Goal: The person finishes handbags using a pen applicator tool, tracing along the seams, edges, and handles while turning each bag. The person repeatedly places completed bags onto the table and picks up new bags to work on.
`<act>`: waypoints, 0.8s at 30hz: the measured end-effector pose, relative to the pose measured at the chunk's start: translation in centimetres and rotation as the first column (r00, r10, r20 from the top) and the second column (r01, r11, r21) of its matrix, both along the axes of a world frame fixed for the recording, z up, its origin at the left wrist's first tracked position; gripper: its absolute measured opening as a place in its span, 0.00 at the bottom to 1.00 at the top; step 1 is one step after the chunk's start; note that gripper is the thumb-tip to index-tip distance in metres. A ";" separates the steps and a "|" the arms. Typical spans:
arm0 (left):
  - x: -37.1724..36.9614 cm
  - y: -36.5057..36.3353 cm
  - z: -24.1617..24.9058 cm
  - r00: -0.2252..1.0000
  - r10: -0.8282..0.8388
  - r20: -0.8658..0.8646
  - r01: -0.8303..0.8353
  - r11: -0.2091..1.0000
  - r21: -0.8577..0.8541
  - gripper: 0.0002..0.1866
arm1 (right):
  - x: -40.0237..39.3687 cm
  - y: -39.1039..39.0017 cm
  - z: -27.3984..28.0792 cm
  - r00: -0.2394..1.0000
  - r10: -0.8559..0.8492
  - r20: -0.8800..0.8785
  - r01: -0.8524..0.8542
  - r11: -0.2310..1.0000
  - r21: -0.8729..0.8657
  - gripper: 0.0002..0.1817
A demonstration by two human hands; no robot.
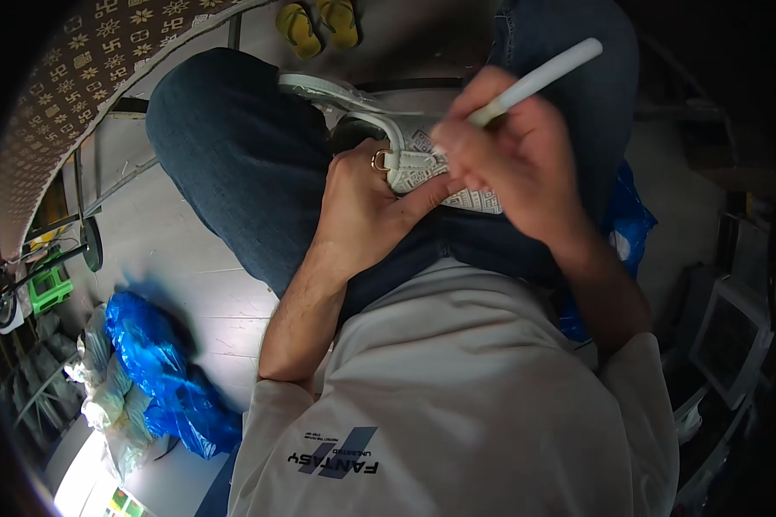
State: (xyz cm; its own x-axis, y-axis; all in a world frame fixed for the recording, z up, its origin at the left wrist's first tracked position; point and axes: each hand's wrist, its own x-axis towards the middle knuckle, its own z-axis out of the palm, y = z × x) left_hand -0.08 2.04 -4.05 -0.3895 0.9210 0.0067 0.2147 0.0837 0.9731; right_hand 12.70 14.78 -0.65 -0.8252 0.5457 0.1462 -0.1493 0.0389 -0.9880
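A white handbag [485, 201] with a grey block pattern rests in my lap between the knees. Its pale strap [395, 129] loops upward, and a gold-coloured ring [377, 161] sits by the strap's end. My left hand [364, 202] grips the bag's near side, thumb stretched across the patterned face. My right hand [526, 164], slightly blurred, is closed around a slim tool with a white handle [556, 73], which points up to the right. The tool's working end, low by the strap tab, is hidden by my fingers, so its kind cannot be made out.
Blue plastic bags [159, 370] and pale plastic bags [108, 388] lie on the floor at left. Yellow flip-flops [319, 28] are beyond my knees. A brown patterned cloth [86, 69] hangs at upper left. Another blue bag [631, 220] sits at right, near a white-framed panel [729, 340].
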 end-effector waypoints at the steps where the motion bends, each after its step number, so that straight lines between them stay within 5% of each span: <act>1: 0.0 -0.1 0.2 0.998 -0.007 0.064 0.003 0.998 0.058 0.13 | 0.6 0.7 0.9 0.999 0.049 -0.003 -0.048 0.976 -0.213 0.07; 3: -0.4 -0.3 1.0 0.990 -0.016 0.144 0.000 0.994 0.111 0.12 | 1.2 1.3 1.3 0.998 0.014 -0.057 -0.028 0.965 -0.260 0.07; 6: -0.8 -0.5 1.3 0.974 -0.045 0.221 -0.003 0.978 0.209 0.10 | 2.1 1.6 1.6 0.980 -0.120 -0.160 0.132 0.989 0.066 0.08; 14: -0.9 -1.1 1.5 0.967 0.005 0.256 -0.065 0.972 0.226 0.08 | 4.6 3.9 1.2 0.959 -0.204 -0.198 0.230 0.966 0.115 0.12; 16: -1.9 -2.6 -0.4 0.882 0.015 0.471 -0.192 0.925 0.329 0.10 | 4.7 3.4 1.7 0.945 -0.251 -0.207 0.286 0.944 0.162 0.18; 18: -2.3 -4.2 -0.9 0.790 0.158 0.593 -0.439 0.820 0.367 0.29 | 4.7 3.5 1.9 0.937 -0.277 -0.213 0.325 0.915 0.239 0.22; 19: -1.8 -5.1 0.1 0.658 0.148 0.738 -0.545 0.770 0.332 0.24 | 4.7 3.4 1.9 0.927 -0.309 -0.211 0.362 0.883 0.297 0.28; 20: -1.4 -5.7 2.1 0.514 0.170 0.841 -0.610 0.762 0.218 0.38 | 4.7 3.2 2.0 0.925 -0.306 -0.227 0.366 0.878 0.308 0.28; 23: -1.7 -7.3 2.2 0.320 -0.217 0.922 -0.537 0.760 0.365 0.44 | 4.3 1.1 2.4 0.965 -0.171 -0.198 0.209 0.959 0.191 0.48; 24: -1.5 -7.0 1.0 0.269 -0.174 0.947 -0.548 0.781 0.299 0.42 | 4.1 0.4 2.2 0.965 -0.159 -0.207 0.201 0.958 0.203 0.48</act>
State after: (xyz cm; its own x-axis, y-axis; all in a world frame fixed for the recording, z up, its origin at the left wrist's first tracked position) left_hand -1.56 -4.98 -3.07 -0.6151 0.7830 -0.0927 -0.7586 -0.5557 0.3401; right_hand 16.82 15.19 1.51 -0.6627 0.6191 0.4214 -0.3003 0.2958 -0.9068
